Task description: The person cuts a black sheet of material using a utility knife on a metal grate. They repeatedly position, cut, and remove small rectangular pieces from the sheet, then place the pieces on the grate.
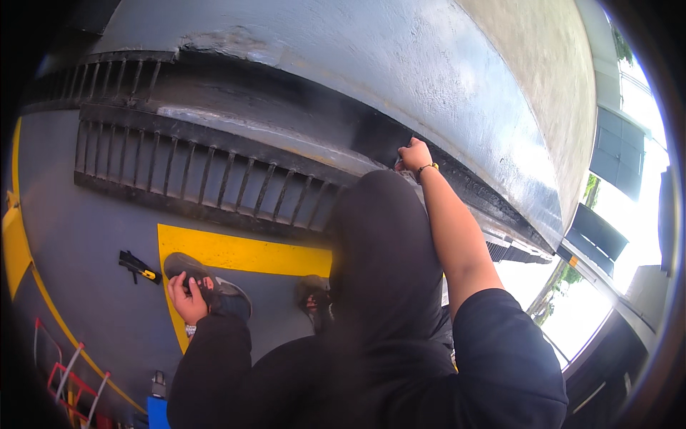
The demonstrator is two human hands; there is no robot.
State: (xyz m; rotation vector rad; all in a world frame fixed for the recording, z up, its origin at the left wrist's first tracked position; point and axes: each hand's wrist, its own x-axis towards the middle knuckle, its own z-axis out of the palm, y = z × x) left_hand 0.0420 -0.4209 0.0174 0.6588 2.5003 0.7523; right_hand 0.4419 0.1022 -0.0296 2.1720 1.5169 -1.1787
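My right hand (pixel 414 156) reaches forward past my knee to the trench at the foot of the grey wall (pixel 400 64). Its fingers are closed, and a small dark tip shows above them; what they grip is too small to name. My left hand (pixel 189 300) hangs low over my shoe (pixel 232 299), fingers curled in. Something dark seems to sit between those fingers, but against the dark shoe I cannot make it out. Dark soot or paint coats the open trench (pixel 286 107). Along its near side lies a black metal grate (pixel 200 171) with slanted bars.
A black and yellow tool (pixel 139 267) lies on the grey floor left of my shoe. A yellow stripe (pixel 250 250) is painted under my feet. Red and grey metal frames (pixel 71 379) and a blue object (pixel 157 411) stand at the lower left. Another grate section (pixel 107 79) is farther left.
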